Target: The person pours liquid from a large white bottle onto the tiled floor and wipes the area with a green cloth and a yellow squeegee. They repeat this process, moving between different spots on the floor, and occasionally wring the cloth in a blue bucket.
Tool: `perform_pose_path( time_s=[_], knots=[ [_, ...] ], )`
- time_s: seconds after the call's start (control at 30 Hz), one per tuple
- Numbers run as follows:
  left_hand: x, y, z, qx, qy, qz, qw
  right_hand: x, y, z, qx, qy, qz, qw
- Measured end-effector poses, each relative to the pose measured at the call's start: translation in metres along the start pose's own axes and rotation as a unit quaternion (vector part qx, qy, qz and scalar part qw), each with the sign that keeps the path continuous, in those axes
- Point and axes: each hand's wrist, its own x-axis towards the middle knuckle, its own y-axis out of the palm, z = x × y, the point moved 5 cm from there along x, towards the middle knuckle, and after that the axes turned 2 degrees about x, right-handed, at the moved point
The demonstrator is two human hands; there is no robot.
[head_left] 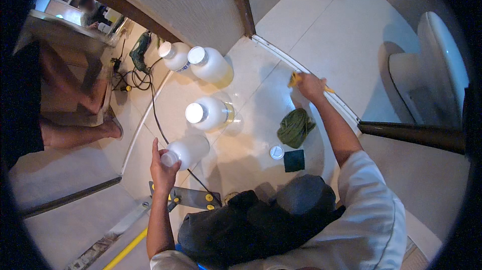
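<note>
My left hand (164, 167) is closed around the neck of a white translucent plastic bottle (192, 150) that has no cap on. A round white cap (276, 152) lies on the tiled floor beside a dark green scouring pad (294, 161) and a crumpled green cloth (296, 128). Farther off to the right, my right hand (311, 88) grips a small yellow-handled tool (294, 79) low over the floor near the door track. Its working end is too small to tell. A capped bottle (211, 113) stands between the held bottle and two other capped ones, one (211, 66) holding yellowish liquid.
Beyond the pale door track (301, 74) stands a white toilet (437, 64). A green power drill (140, 50) lies at the left, its black cable (159, 124) crossing the floor. Another person's leg (75, 132) is at the left edge. A yellow-and-grey frame (125, 247) lies lower left.
</note>
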Motion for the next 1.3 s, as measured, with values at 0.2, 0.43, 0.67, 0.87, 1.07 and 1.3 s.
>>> perform_pose_path(
  time_s=[0.2,0.43,0.67,0.87,1.07,1.3],
  knots=[
    [0.007,0.004,-0.008,0.080,0.049,0.022,0.995,0.007,-0.004,-0.013,-0.013,-0.022,-0.067,0.997],
    [-0.025,-0.026,-0.084,0.182,0.210,-0.067,0.958,-0.007,-0.010,-0.022,0.018,-0.019,0.013,1.000],
    [-0.043,0.164,-0.180,0.126,0.545,0.230,0.797,0.003,-0.019,-0.008,0.016,-0.018,-0.140,0.990],
    [-0.021,0.314,-0.193,0.132,0.496,0.176,0.840,-0.069,-0.035,-0.111,0.079,0.058,-0.324,0.941],
    [0.000,0.377,-0.271,0.126,0.509,0.091,0.846,-0.082,-0.008,-0.138,0.089,0.097,-0.346,0.929],
    [0.156,0.342,-0.241,0.150,0.222,-0.001,0.963,-0.086,-0.021,-0.155,0.127,0.106,-0.387,0.907]
  ],
)
